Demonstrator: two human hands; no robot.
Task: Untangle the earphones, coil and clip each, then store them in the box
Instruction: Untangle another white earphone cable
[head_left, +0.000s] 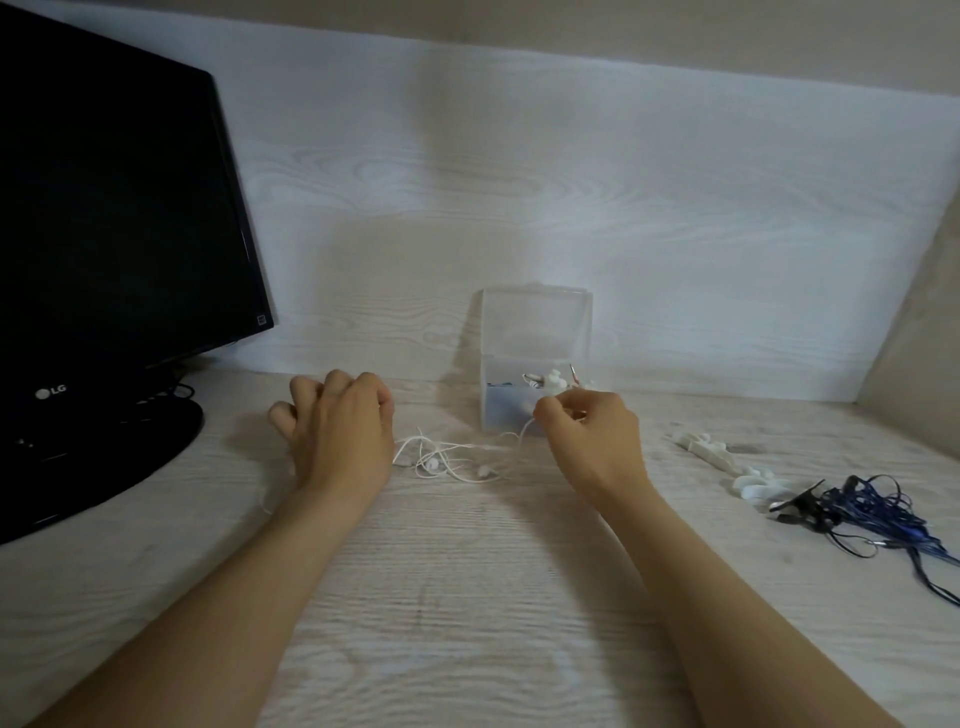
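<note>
On the desk (467, 597), left hand (337, 431) curls, hold unclear; right hand (592, 441) pinches white earphones (441, 457) before the box (535, 332).

Seen on my remote feed, a desk nook in what looks like a home or small office: a black LG monitor (114, 208) on its round stand (130, 447), cables (179, 388) behind it, on a pale wood-grain desktop (467, 597) closed in by a matching back panel (571, 182) and an angled side wall (914, 322), with a clear plastic box (535, 332), white earphones (441, 457) and blue earphones (878, 512) as clutter
</note>
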